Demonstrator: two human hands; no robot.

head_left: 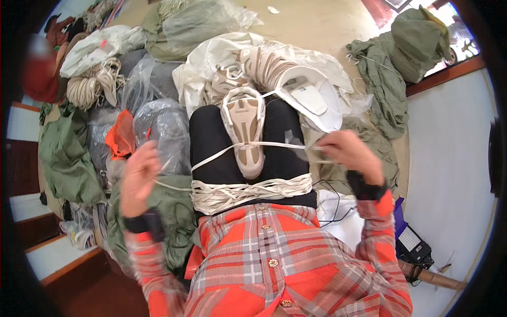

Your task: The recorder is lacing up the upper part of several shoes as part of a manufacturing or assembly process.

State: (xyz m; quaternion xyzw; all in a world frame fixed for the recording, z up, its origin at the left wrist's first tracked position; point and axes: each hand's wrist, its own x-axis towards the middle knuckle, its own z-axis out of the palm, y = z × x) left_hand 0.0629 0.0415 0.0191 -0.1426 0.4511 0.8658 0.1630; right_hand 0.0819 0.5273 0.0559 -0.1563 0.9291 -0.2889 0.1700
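A tan and white shoe lies sole up between my thighs, toe toward me. A cream shoelace stretches across the sole. At its right end, my right hand pinches it with bent fingers. Over the left thigh, the other end of that lace runs out of sight. My left hand is raised left of my lap, smeared by motion; a thin lace strand meets its edge, but whether the fingers grip it is unclear. A thick bundle of cream laces lies across my upper thighs.
Beyond my knees, stacked tan and white shoe parts and an open white piece rest on white sheeting. Grey bundles in clear plastic and an orange cloth lie left. Green sacks surround them. Another person sits far left.
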